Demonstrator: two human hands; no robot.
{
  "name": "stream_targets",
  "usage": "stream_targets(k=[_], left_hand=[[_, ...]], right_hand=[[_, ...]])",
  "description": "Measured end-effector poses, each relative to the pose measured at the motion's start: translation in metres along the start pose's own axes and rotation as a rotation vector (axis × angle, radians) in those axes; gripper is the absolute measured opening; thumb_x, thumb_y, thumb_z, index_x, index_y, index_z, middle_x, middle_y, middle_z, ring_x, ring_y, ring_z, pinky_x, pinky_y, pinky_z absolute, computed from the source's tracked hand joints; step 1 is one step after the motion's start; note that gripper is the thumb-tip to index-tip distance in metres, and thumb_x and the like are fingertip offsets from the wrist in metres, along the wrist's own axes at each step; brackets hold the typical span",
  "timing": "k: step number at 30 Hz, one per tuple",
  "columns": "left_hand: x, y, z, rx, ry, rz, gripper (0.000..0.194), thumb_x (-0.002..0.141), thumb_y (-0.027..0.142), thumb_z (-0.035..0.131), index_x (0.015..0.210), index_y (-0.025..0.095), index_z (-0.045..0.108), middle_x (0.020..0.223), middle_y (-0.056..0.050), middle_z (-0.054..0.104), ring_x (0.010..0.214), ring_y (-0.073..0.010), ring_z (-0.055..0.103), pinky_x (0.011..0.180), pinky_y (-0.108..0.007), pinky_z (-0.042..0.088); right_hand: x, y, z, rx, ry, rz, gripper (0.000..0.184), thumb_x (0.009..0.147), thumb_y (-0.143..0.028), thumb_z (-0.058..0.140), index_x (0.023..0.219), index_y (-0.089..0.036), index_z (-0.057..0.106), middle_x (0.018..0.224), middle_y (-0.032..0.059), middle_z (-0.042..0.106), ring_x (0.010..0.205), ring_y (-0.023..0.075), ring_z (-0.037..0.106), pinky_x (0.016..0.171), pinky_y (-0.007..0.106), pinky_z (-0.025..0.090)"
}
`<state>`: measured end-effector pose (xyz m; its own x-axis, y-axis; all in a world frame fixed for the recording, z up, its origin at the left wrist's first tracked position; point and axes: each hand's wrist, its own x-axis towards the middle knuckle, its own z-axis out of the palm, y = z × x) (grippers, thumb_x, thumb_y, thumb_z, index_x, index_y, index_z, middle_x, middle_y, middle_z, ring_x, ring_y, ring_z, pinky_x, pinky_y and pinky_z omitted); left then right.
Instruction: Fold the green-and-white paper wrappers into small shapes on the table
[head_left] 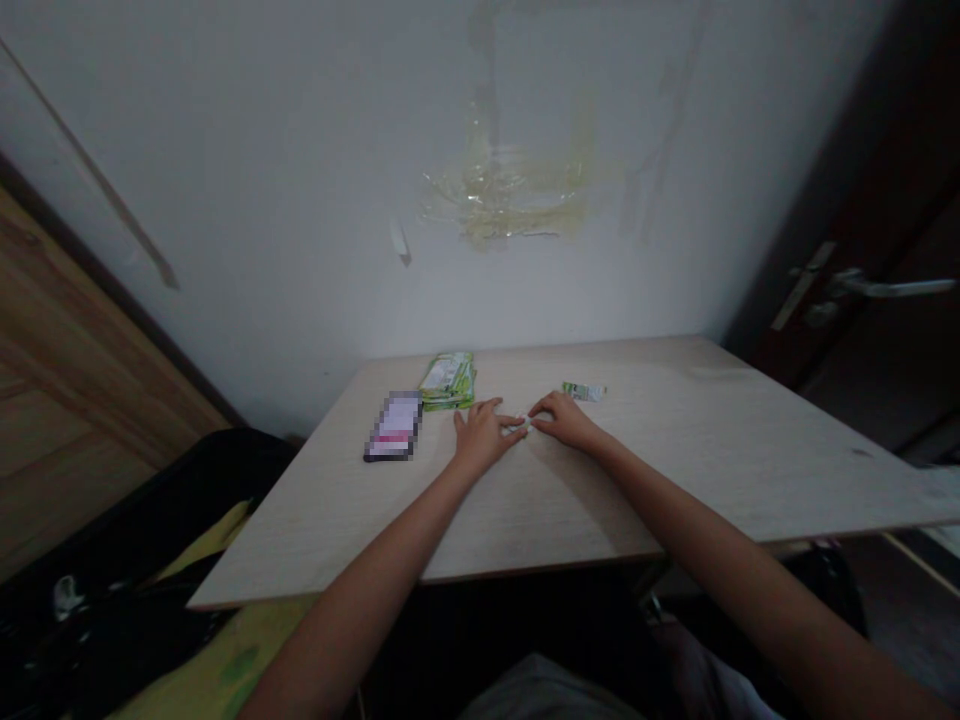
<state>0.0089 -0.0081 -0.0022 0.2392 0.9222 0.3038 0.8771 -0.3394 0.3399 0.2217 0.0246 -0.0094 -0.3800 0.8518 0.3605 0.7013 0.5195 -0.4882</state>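
Observation:
My left hand point(482, 436) rests at the middle of the table, its thumb and a finger closed at a small white thing point(526, 424). From the other side, my right hand point(568, 420) pinches the same thing with its fingertips. It is too small and too covered by fingers for me to name its kind. A green and white packet point(589, 392) lies flat just beyond my right hand. Behind my left hand is a stack of similar green and white packets point(448, 378).
A phone point(396, 425) with a blurred-out screen lies left of my left hand. The pale wooden table point(315, 520) meets a white wall point(300, 200) marked with old tape point(517, 205). A dark door with a metal handle point(900, 287) stands at the right.

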Motion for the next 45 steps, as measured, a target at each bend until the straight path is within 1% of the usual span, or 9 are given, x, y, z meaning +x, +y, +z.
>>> stream_targets(k=[5,10,21,27,30,33,36,41,45], left_hand=[[0.002,-0.002,-0.002,-0.01,-0.019,0.001,0.038,0.082,0.065,0.063,0.11,0.043,0.076,0.151,-0.004,0.048,0.14,-0.0391,0.036,0.114,-0.069,0.016],[0.004,-0.003,-0.006,-0.024,-0.073,-0.019,0.043,0.08,0.068,0.064,0.114,0.045,0.074,0.157,-0.004,0.041,0.143,-0.0447,0.031,0.111,-0.077,0.01],[0.011,-0.005,-0.007,0.0,-0.142,-0.018,0.049,0.08,0.072,0.059,0.123,0.049,0.068,0.163,-0.002,0.033,0.148,-0.0448,0.022,0.111,-0.077,0.003],[0.016,-0.005,-0.012,0.05,-0.244,-0.04,0.057,0.08,0.078,0.052,0.132,0.055,0.058,0.167,0.001,0.022,0.151,-0.0453,0.016,0.108,-0.081,0.003],[0.016,-0.005,-0.013,0.08,-0.27,-0.044,0.06,0.08,0.08,0.049,0.135,0.056,0.054,0.168,0.003,0.018,0.151,-0.045,0.014,0.107,-0.082,0.005],[0.013,-0.004,-0.009,0.093,-0.25,-0.031,0.059,0.084,0.078,0.047,0.137,0.055,0.053,0.168,0.003,0.019,0.152,-0.0434,0.014,0.109,-0.08,0.006],[0.009,-0.005,-0.004,0.078,-0.19,-0.028,0.056,0.086,0.075,0.048,0.136,0.052,0.056,0.167,0.004,0.022,0.151,-0.0416,0.016,0.11,-0.079,0.007],[0.008,-0.003,0.0,0.027,-0.108,-0.059,0.055,0.082,0.069,0.061,0.13,0.042,0.064,0.163,-0.001,0.033,0.148,-0.0402,0.024,0.113,-0.076,0.009],[0.008,-0.001,0.0,-0.041,-0.049,-0.064,0.044,0.079,0.06,0.071,0.116,0.036,0.073,0.158,-0.004,0.041,0.145,-0.0382,0.03,0.115,-0.073,0.009]], right_hand=[[-0.001,-0.003,-0.001,-0.02,0.006,-0.018,0.018,0.082,-0.025,0.07,0.096,-0.018,0.078,0.101,0.01,0.072,0.101,0.0243,0.062,0.096,0.036,0.045],[0.0,-0.003,-0.001,-0.051,-0.007,-0.005,0.019,0.082,-0.024,0.07,0.098,-0.016,0.078,0.102,0.0119,0.072,0.102,0.0254,0.062,0.096,0.036,0.045],[0.0,-0.004,-0.002,-0.048,-0.001,0.016,0.021,0.082,-0.023,0.07,0.1,-0.016,0.077,0.103,0.0118,0.071,0.103,0.0252,0.062,0.097,0.037,0.045],[0.001,-0.001,0.001,-0.049,0.003,0.04,0.021,0.082,-0.022,0.07,0.1,-0.017,0.077,0.106,0.0113,0.07,0.104,0.0246,0.062,0.098,0.037,0.044],[-0.001,-0.001,0.001,-0.051,0.011,0.034,0.021,0.083,-0.023,0.069,0.102,-0.016,0.077,0.107,0.012,0.07,0.106,0.0246,0.061,0.099,0.037,0.044],[-0.003,-0.002,0.001,-0.043,0.017,0.017,0.024,0.084,-0.028,0.071,0.104,-0.015,0.076,0.107,0.0128,0.07,0.106,0.0249,0.061,0.099,0.037,0.044],[-0.003,-0.003,0.0,-0.03,0.022,0.033,0.023,0.083,-0.029,0.072,0.101,-0.015,0.077,0.105,0.0126,0.071,0.102,0.0248,0.062,0.097,0.036,0.045],[-0.001,-0.001,0.002,0.011,0.03,0.061,0.022,0.081,-0.027,0.073,0.098,-0.014,0.078,0.102,0.0129,0.073,0.099,0.0251,0.064,0.095,0.036,0.046],[0.001,0.002,0.005,0.055,0.038,0.093,0.021,0.078,-0.026,0.075,0.095,-0.015,0.079,0.1,0.0123,0.074,0.097,0.0255,0.065,0.093,0.037,0.047]])
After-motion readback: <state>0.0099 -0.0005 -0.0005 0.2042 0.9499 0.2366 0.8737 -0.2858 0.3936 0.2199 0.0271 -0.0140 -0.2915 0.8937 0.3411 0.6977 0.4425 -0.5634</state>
